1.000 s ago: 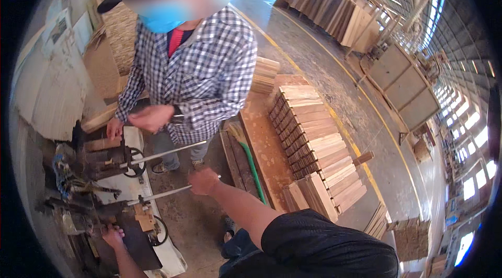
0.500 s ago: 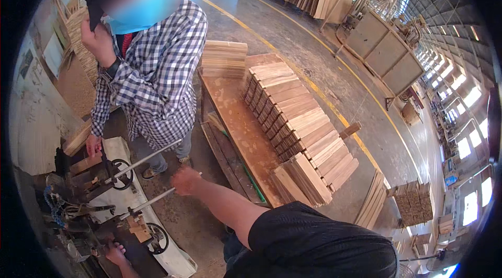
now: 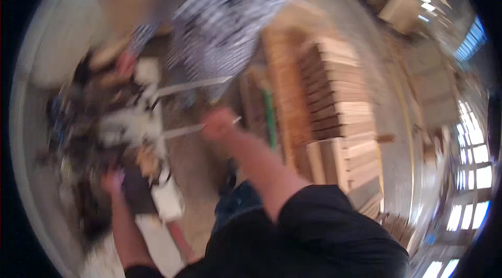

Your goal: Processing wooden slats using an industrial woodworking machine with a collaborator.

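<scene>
The whole view is smeared by motion blur. The grey cluttered metal machine (image 3: 125,131) is rendered indistinct, and what the left hand (image 3: 112,180) touches cannot be told.

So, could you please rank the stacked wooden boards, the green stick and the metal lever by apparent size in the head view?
1. Stacked wooden boards
2. and 3. Green stick and metal lever: similar length, too blurred to rank.
</scene>
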The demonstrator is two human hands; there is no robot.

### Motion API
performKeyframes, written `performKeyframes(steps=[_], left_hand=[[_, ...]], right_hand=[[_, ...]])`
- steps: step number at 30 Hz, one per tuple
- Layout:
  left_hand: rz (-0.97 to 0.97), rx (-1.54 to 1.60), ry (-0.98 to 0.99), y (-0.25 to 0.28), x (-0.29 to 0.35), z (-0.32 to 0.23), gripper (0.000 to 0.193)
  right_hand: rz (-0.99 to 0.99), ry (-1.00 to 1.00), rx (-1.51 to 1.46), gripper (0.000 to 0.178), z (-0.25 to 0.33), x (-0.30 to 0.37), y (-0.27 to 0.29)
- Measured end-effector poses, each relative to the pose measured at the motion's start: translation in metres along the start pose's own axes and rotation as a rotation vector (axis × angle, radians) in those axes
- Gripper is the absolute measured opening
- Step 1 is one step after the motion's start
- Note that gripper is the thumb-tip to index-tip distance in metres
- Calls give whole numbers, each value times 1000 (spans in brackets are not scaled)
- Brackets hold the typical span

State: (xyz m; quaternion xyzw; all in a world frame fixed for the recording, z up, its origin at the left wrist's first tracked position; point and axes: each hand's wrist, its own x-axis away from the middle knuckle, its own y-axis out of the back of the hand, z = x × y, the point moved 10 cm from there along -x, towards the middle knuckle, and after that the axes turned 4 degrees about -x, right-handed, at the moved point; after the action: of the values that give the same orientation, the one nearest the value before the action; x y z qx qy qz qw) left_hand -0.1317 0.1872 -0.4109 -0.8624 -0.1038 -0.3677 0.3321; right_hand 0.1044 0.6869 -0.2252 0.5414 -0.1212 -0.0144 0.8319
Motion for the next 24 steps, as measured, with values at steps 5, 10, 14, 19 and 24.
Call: performKeyframes(steps=[5, 10, 14, 19, 24], left_hand=[[68, -739, -393, -103, 108, 10, 19], [-165, -988, -528, -102, 149, -27, 16], [-172, -1013, -575, -102, 148, -29, 15], [-156, -997, -536, -106, 149, -23, 14], [-119, -985, -525, -103, 141, -19, 16]], right_hand=[[38, -188, 290, 30, 1, 12, 37], [-109, 22, 317, 28, 15, 2, 23], [-114, 17, 311, 26, 14, 3, 22], [-110, -70, 330, 25, 15, 5, 30], [-88, -74, 332, 27, 7, 6, 25]])
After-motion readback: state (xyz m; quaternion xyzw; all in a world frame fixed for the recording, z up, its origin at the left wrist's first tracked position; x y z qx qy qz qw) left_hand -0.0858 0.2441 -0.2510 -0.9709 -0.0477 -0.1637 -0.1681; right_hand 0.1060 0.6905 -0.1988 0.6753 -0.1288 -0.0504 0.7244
